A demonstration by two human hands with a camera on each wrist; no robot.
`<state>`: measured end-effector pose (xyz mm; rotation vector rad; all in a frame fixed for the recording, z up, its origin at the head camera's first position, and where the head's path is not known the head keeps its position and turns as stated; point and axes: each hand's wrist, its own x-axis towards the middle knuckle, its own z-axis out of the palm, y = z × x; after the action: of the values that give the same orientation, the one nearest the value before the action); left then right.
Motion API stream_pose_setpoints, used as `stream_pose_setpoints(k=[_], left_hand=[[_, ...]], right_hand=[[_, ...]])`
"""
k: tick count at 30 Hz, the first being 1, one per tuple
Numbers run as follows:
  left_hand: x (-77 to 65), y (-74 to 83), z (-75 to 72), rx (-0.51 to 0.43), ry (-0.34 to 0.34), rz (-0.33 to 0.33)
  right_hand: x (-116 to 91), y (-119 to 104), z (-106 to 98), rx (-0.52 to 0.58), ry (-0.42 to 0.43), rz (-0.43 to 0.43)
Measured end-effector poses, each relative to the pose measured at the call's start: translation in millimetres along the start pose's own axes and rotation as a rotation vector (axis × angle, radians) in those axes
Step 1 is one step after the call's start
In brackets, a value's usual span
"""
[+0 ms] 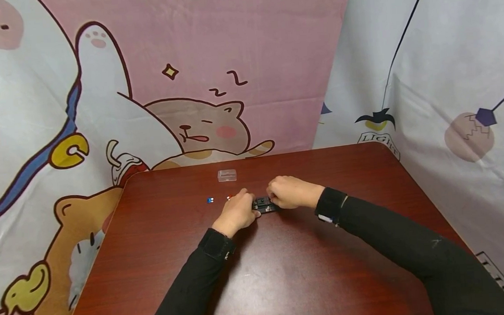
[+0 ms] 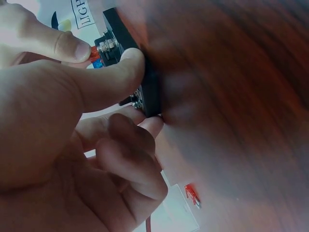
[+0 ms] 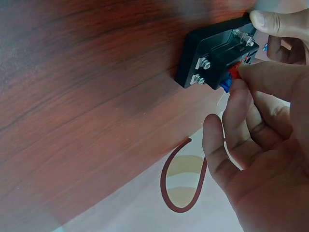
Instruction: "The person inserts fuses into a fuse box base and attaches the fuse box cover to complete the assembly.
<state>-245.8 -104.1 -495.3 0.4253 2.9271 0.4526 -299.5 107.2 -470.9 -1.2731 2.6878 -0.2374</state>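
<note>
A black fuse block (image 1: pixel 263 204) with metal screw terminals lies on the table between the two hands. My left hand (image 1: pixel 238 210) grips one end of it, thumb along the top edge and fingers at the far side. Over the other part, my right hand (image 1: pixel 294 192) pinches a red blade fuse (image 3: pixel 235 70) between thumb and forefinger, right at the block's raised middle. Beside that, a blue blade fuse (image 3: pixel 226 83) sits in the block, close by the right fingertips. The red fuse's prongs are hidden.
Left of the hands lie a loose blue fuse (image 1: pixel 210 200) and a loose red fuse (image 2: pixel 191 194). Behind them stands a small clear plastic box (image 1: pixel 227 175). The brown wooden table (image 1: pixel 293 270) ends at a printed cloth backdrop (image 1: pixel 289 54).
</note>
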Motion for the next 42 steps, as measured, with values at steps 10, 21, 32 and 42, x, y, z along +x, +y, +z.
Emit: stream_pose_setpoints(k=[10, 21, 32, 42], left_hand=[[0.6, 0.7, -2.0, 0.002, -0.005, -0.007], [4.0, 0.0, -0.6, 0.012, -0.024, 0.002], [4.1, 1.4, -1.6, 0.041, -0.023, -0.004], [5.9, 0.6, -2.2, 0.031, -0.022, 0.001]], right_hand=[[-2, 4, 4, 0.01, 0.031, 0.029], [-6, 7, 11, -0.011, 0.093, 0.017], [-9, 8, 12, 0.009, 0.125, 0.025], [-17, 22, -4, 0.145, 0.199, 0.086]])
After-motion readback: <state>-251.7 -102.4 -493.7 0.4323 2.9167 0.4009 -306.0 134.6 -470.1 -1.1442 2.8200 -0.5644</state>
